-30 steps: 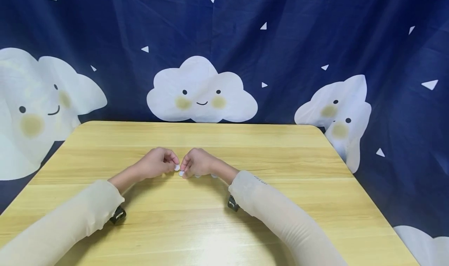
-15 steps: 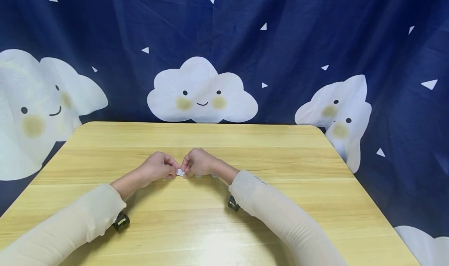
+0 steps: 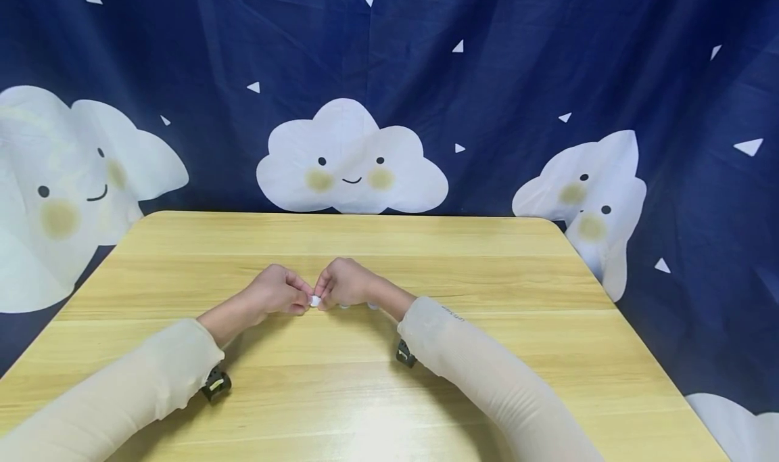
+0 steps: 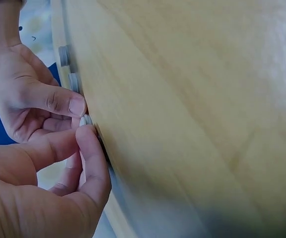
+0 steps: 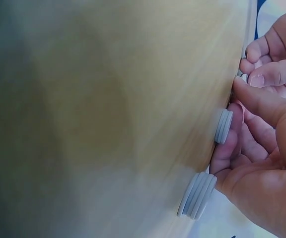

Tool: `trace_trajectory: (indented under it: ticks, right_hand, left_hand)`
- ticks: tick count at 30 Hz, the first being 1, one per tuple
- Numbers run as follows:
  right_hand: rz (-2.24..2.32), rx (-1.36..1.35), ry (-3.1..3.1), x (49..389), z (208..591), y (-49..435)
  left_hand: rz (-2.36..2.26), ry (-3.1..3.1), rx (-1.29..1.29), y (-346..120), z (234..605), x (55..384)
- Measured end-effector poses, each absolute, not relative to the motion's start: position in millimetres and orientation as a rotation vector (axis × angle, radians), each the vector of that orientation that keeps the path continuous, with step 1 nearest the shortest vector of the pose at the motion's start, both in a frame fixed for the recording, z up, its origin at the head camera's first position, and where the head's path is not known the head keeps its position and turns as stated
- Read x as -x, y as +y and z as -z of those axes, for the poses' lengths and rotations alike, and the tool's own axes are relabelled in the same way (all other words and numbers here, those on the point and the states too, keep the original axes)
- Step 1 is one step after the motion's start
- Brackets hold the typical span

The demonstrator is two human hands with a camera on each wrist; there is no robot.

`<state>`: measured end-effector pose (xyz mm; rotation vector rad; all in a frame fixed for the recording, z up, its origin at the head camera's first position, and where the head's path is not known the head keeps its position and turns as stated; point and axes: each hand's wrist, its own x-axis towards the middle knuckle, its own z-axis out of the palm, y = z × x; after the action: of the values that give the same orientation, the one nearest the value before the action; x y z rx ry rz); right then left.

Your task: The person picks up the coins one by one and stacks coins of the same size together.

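My left hand (image 3: 276, 291) and right hand (image 3: 345, 283) meet fingertip to fingertip near the middle of the table. Between them sits a small white round disc (image 3: 315, 301), low over the wood. In the left wrist view, the left thumb and forefinger pinch this white disc (image 4: 85, 120), with a second one right against it at the tabletop. The right thumb and fingers pinch from the other side, partly hiding the discs. Close by the right hand stand two short stacks of like discs, a nearer stack (image 5: 223, 126) and a taller-looking stack (image 5: 197, 196).
The wooden table (image 3: 377, 374) reaches back to a dark blue curtain (image 3: 402, 49) printed with white clouds. Black devices show under both sleeves, one a wrist camera (image 3: 216, 385) on the left. The right forearm partly covers the two stacks in the head view.
My left hand has moved slightly right and down, bringing its white disc onto the one at the right fingertips. The right hand has hardly moved.
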<state>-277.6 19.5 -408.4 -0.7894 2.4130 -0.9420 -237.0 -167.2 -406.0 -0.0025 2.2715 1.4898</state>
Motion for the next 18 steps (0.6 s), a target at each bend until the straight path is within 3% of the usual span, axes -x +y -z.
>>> trace_trajectory:
  ticks: [13, 18]
  right_hand:
    - [0.966, 0.746, 2.402, 278, 407, 20]
    - [0.987, 0.770, 2.386, 277, 407, 20]
  left_hand:
    - [-1.535, 2.230, 0.019, -172, 404, 237]
    - [-1.398, 2.322, -0.083, -179, 405, 239]
